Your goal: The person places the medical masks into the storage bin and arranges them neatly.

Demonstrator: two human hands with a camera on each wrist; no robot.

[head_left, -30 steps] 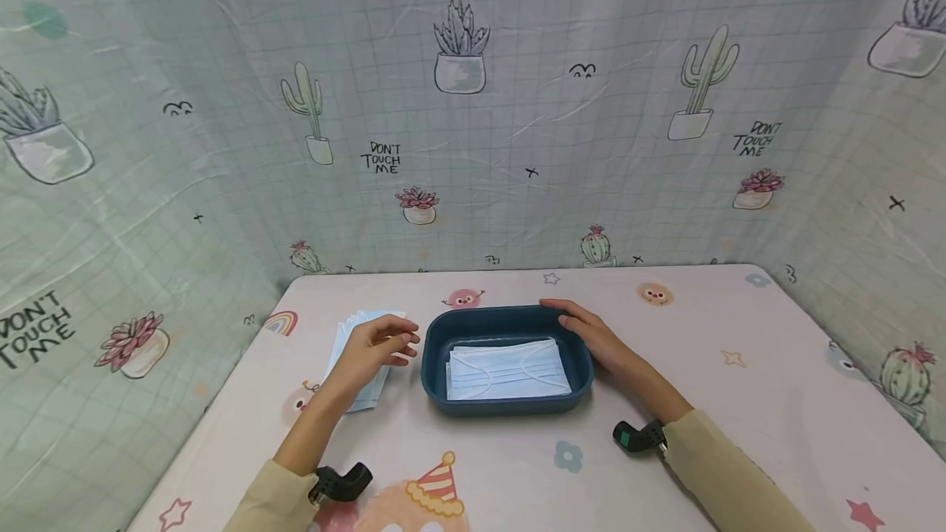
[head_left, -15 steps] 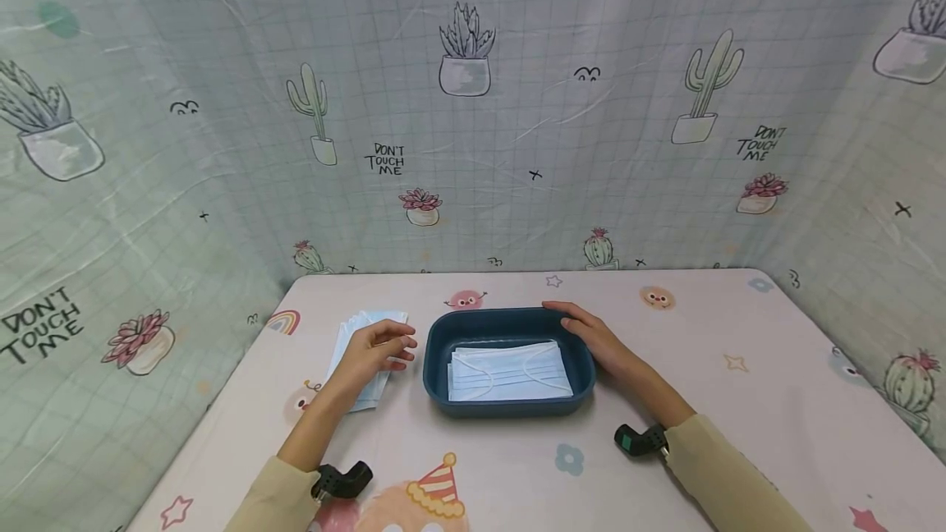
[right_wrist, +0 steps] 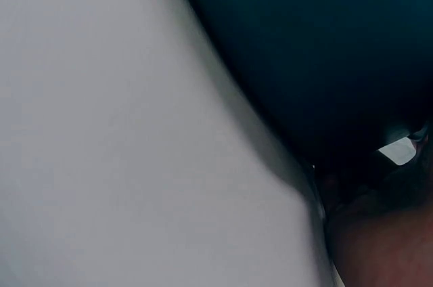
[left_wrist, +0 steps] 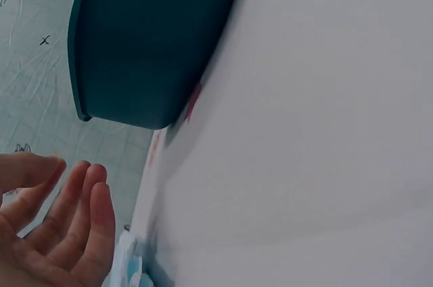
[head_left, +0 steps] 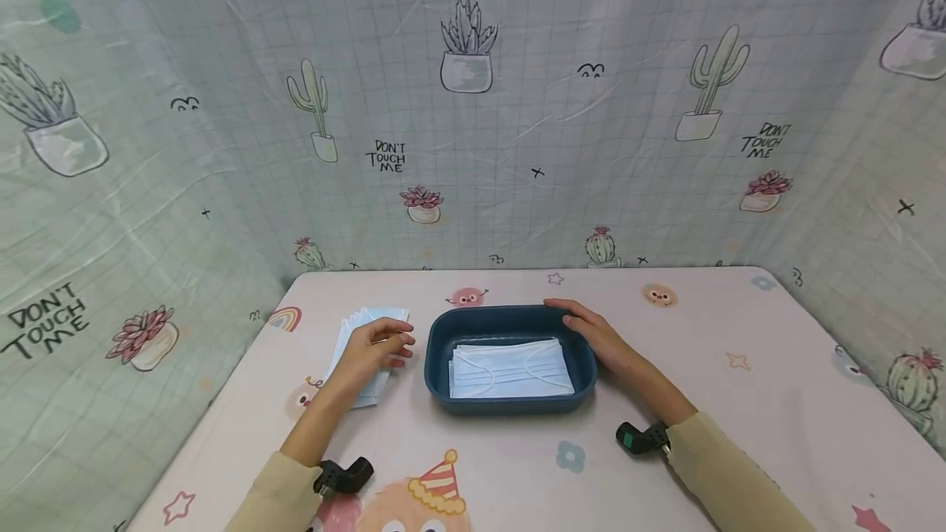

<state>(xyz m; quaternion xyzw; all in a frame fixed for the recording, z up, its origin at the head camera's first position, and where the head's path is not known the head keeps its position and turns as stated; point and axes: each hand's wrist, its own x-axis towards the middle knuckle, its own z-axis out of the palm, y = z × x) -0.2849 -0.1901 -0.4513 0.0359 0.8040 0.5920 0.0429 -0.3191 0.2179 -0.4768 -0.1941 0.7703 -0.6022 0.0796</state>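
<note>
In the head view a dark blue plastic basin (head_left: 510, 407) stands mid-table with a small stack of light blue face masks (head_left: 510, 372) inside, ear loops on top. My right hand (head_left: 606, 343) grips the basin's far right corner, with the thumb over the rim and a finger along the back. To the left, my left hand (head_left: 373, 351) hovers beside the basin with fingers loosely bent and holding nothing. Partly hidden under it lies a fanned pile of face masks (head_left: 373, 391). The left wrist view has the fingers (left_wrist: 101, 212) apart from the basin wall.
The table (head_left: 665, 499) wears a pale pink cloth with printed cartoon figures. Patterned curtain walls (head_left: 473, 146) close in the back and both sides. On each wrist sits a small black camera, the left one (head_left: 346, 476) and the right one (head_left: 640, 438) near the table surface.
The head view has shifted slightly. Both hands, the basin and the face masks keep nearly the same places.
</note>
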